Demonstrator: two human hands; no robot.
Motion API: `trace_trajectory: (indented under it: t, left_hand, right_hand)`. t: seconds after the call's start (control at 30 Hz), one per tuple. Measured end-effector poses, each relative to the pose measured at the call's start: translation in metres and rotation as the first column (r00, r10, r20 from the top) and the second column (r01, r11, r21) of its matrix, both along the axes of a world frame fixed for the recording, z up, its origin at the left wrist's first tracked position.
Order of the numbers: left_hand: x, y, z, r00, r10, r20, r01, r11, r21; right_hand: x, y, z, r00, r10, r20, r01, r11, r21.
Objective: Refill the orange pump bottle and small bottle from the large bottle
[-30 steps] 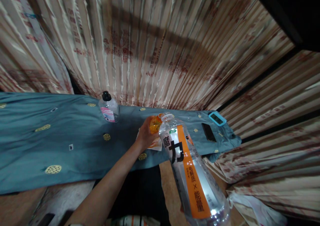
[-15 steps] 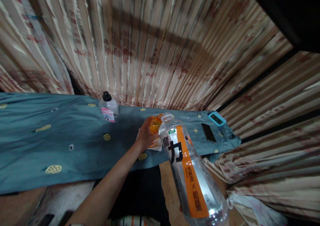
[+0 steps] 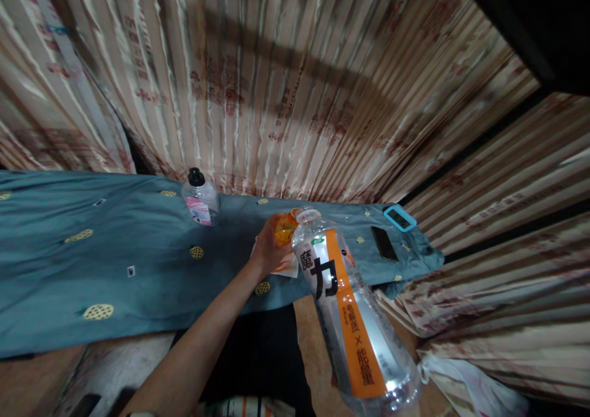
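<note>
My left hand (image 3: 268,248) is closed around a small orange-and-yellow bottle (image 3: 284,229) and holds it just over the cloth; its lower part is hidden by my fingers. Tilted down towards it is a large clear plastic bottle (image 3: 353,312) with a silver and orange label and no cap. The large bottle's mouth (image 3: 306,214) is right at the small one's top; I cannot tell whether they touch. My right hand (image 3: 334,381) supports the large bottle from behind, almost wholly hidden by it. Under my left hand lies a white and orange paper or packet (image 3: 288,266).
A clear bottle with a black cap (image 3: 200,198) stands at the back left of the blue-green cloth (image 3: 157,306). To the right lie a dark phone (image 3: 385,244) and a blue-framed device (image 3: 399,218). Pleated curtains (image 3: 276,97) hang behind, and a white bag (image 3: 470,386) is at lower right.
Almost nothing differs. Both hands keep their hold, and the large bottle stays tilted at the small one, with only a very slight shift.
</note>
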State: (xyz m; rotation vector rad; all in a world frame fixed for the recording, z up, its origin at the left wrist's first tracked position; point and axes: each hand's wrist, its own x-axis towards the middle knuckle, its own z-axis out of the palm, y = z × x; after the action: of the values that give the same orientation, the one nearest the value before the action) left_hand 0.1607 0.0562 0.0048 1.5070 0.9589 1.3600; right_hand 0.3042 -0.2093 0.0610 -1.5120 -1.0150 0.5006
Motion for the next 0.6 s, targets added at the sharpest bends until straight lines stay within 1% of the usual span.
trace_trajectory:
  t: [0.1, 0.27, 0.43, 0.53, 0.6]
  left_hand:
    - [0.0004, 0.0006, -0.0019, 1.000, -0.015, 0.017, 0.015, 1.000, 0.009]
    - [0.0013, 0.0017, -0.0052, 0.999, -0.001, 0.034, 0.000, 1.000, 0.012]
    - [0.0004, -0.0001, -0.0007, 1.000, -0.004, 0.022, 0.004, 1.000, 0.006]
    - [0.0001, -0.0007, 0.0015, 0.999, -0.019, 0.047, 0.019, 1.000, -0.004]
    - [0.0000, -0.0004, 0.0016, 0.999, -0.005, 0.043, 0.005, 1.000, 0.001]
  right_hand:
    - [0.0004, -0.0001, -0.0030, 1.000, 0.001, 0.021, -0.001, 1.000, -0.005]
    - [0.0015, -0.0008, -0.0075, 0.999, 0.008, 0.031, -0.007, 1.000, -0.017]
    - [0.0030, -0.0014, -0.0095, 1.000, 0.008, -0.002, -0.008, 0.999, -0.034]
    - [0.0035, -0.0014, -0.0103, 0.999, 0.006, -0.041, -0.008, 0.999, -0.049]
    - [0.0042, -0.0010, -0.0105, 0.997, 0.001, -0.073, -0.005, 0.998, -0.059]
